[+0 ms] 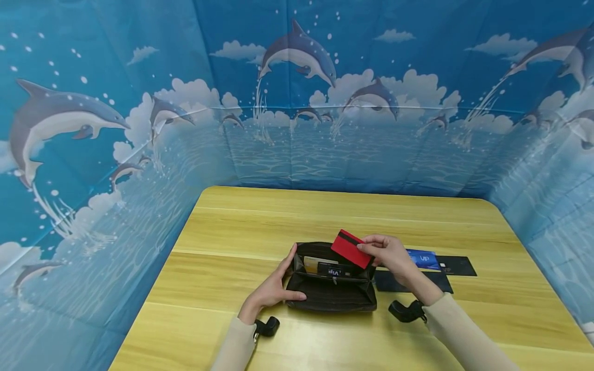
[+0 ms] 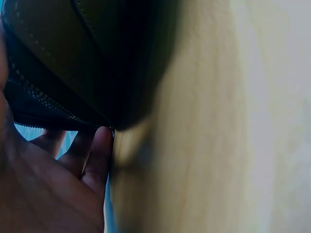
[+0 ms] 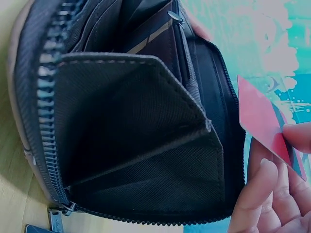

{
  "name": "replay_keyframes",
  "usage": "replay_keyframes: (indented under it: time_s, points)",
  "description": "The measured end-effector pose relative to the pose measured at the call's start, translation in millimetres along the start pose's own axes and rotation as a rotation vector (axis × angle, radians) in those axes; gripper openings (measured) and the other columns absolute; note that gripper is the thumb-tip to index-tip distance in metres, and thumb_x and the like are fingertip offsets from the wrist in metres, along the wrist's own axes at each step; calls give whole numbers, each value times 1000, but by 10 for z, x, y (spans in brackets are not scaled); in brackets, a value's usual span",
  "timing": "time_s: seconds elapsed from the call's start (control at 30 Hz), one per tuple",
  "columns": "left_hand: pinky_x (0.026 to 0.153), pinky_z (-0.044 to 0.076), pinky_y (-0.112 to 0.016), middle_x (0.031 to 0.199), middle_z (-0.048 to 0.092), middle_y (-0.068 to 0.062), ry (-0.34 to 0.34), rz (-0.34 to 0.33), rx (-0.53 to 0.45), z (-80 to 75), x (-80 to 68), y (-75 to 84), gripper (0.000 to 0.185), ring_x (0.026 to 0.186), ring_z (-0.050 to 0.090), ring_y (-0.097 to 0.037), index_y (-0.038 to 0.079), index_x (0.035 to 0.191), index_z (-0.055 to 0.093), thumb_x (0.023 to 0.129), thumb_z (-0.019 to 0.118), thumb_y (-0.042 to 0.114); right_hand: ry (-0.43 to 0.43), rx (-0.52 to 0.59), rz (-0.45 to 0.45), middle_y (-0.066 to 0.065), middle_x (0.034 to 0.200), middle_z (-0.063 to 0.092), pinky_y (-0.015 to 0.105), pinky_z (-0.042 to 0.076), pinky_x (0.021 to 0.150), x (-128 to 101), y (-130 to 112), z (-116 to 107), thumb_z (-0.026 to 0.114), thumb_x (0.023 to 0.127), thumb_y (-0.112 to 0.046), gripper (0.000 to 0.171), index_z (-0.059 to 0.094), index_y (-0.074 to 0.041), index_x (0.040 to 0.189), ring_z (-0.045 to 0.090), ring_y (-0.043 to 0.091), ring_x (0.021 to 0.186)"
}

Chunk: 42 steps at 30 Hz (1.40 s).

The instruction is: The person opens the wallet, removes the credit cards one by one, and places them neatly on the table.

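Note:
A dark zip-around wallet [image 1: 330, 299] lies spread on the table, its pockets showing. My left hand [image 1: 273, 287] grips its left side, thumb across the front flap and fingers behind. My right hand [image 1: 390, 253] pinches a red card [image 1: 344, 246] with a dark stripe, tilted over the wallet's rear right part. In the right wrist view the red card [image 3: 257, 111] is beside the zipped rear edge, next to the dark fabric gusset [image 3: 121, 107]. Inside the wallet, a black card [image 1: 330, 270] marked "Vip" and a gold card [image 1: 311, 264] stand in the middle section.
To the wallet's right, a blue card-like piece [image 1: 422, 259] and two flat dark pieces, one farther right [image 1: 459, 265] and one nearer [image 1: 417, 281], lie on the wooden table [image 1: 241, 226]. A dolphin-print curtain [image 1: 260, 149] hangs behind and at both sides.

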<state>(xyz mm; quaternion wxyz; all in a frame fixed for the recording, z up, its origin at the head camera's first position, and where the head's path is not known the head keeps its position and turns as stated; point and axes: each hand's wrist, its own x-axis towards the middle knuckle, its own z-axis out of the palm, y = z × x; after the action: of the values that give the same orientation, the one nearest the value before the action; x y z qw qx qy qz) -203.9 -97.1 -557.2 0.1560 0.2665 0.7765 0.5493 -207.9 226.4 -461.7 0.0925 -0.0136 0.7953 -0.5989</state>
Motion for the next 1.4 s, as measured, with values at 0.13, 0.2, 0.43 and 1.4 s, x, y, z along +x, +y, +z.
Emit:
replay_keyframes:
  time_s: [0.13, 0.2, 0.43, 1.4]
  points:
    - [107, 18, -54, 157, -3, 6, 9, 8, 2, 8, 8, -57, 114, 142, 4, -24, 42, 151, -5, 77, 81, 31, 8, 17, 21, 9, 95, 68, 32, 51, 61, -4, -11, -19, 68, 90, -26, 42, 62, 3, 119, 60, 18, 72]
    - [107, 19, -54, 157, -3, 6, 7, 6, 3, 7, 9, -63, 114, 142, 4, -24, 42, 150, -5, 77, 81, 30, 3, 25, 26, 9, 98, 67, 31, 50, 61, -5, -18, -32, 67, 91, -24, 43, 60, 3, 123, 58, 18, 73]
    - [108, 20, -51, 157, -3, 7, 0, 3, -8, 1, 6, -67, 113, 142, 4, -21, 43, 150, -5, 78, 80, 28, -41, 54, 11, 11, 104, 65, 32, 50, 63, -13, -48, -56, 62, 94, -20, 44, 54, 2, 132, 57, 20, 77]
    - [107, 19, -54, 157, -4, -8, -37, -8, -15, -60, -88, 360, 111, 141, 3, -30, 26, 153, -5, 81, 78, 16, 199, 212, 89, -5, 89, 64, 28, 52, 62, -28, 59, -240, 72, 84, -39, 33, 68, -11, 101, 57, 12, 72]
